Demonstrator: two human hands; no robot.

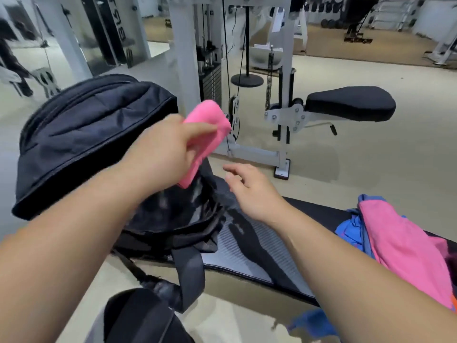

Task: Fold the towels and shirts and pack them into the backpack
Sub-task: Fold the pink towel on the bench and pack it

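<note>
Nearest the person, a heap of unfolded laundry, a pink cloth (405, 248) over a blue garment (351, 231), sat at the right end of the padded counter (247, 243). A careless sweep of the right arm could probably drag it to the floor. Further out, the right hand (249, 191) hovered with loose, spread fingers, holding nothing, just beside the soft rim of the black backpack (86, 134). If that rim sagged shut, the towel might catch on it and come unfolded. The left hand (160, 149) pinched the folded pink towel (207, 129), its fingers (197, 131) curled round the lower half, with the free end sticking up beyond them. The towel hung above the backpack's dark open mouth, not yet inside. A cable machine (247, 70) stood behind.
</note>
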